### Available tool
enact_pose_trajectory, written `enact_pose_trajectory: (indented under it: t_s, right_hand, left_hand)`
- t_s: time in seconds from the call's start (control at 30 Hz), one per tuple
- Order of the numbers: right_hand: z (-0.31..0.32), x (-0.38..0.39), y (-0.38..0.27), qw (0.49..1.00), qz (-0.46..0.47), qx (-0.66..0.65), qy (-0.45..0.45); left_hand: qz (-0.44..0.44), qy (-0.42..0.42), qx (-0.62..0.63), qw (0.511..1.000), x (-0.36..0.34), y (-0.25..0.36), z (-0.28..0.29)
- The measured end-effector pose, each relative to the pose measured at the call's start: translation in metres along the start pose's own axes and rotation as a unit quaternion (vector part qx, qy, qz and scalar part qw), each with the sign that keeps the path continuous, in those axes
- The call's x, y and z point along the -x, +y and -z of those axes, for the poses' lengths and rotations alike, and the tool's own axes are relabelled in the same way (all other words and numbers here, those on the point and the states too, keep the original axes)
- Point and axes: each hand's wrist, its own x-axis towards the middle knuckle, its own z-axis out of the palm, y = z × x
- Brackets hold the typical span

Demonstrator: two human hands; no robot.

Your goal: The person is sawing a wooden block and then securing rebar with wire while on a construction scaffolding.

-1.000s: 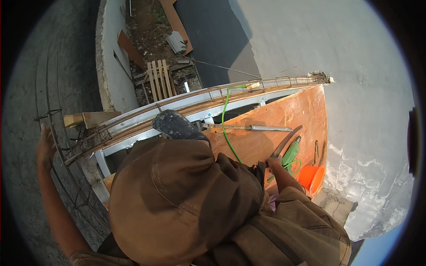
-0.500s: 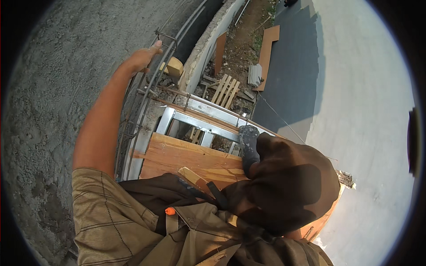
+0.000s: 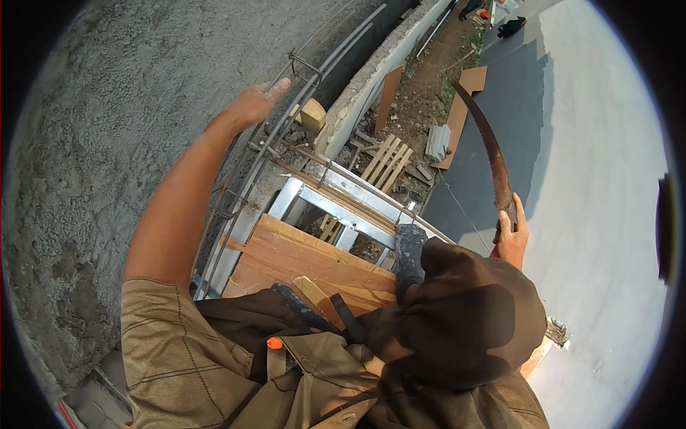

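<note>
Right hand point(image 3: 511, 239): raised past the bent knee, fingers and thumb closed round the lower end of the curved saw; part of the grip is hidden.
Curved saw point(image 3: 498, 161): up in the air beyond the far edge of the plywood sheet, tip pointing up and a little left, toothed inner curve facing left; the blade looks brown and rusty.
Left hand point(image 3: 250, 107): stretched out over the rebar cage point(image 3: 266, 150), touching it near a cross tie; its fingers are partly hidden, so I cannot tell whether they close round a bar.
Rebar cage: long thin bars with square ties, running along the left edge of the plywood sheet point(image 3: 286, 254) and on past its far left corner.
Plywood sheet: reddish brown, just short of the silver metal beams point(image 3: 348, 213) at its far edge.
Wood strip point(image 3: 310, 292): pale, lying on the plywood near the lap, its near end hidden.
Boot point(image 3: 410, 250): dark and speckled, at the plywood's far edge, beside the brown-clad knee point(image 3: 457, 322).
Timber block point(image 3: 311, 114): yellowish, between the cage and the low wall point(image 3: 386, 71).
Pallet point(image 3: 387, 163): slatted, on the ground below, past the beams.
</note>
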Motion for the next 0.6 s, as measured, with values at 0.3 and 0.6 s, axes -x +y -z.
enact_pose_trajectory:
  t_s: [0.3,0.6]
  right_hand:
    - [-0.160,-0.120,-0.001,0.918,-0.013,-0.026,-0.394]
    - [-0.258,-0.147,0.034,0.853,-0.083,-0.141,-0.496]
  left_hand:
    - [-0.313,0.235,-0.036,0.920,0.046,0.066,-0.001]
    - [0.094,0.038,-0.201,0.974,0.043,0.100,-0.082]
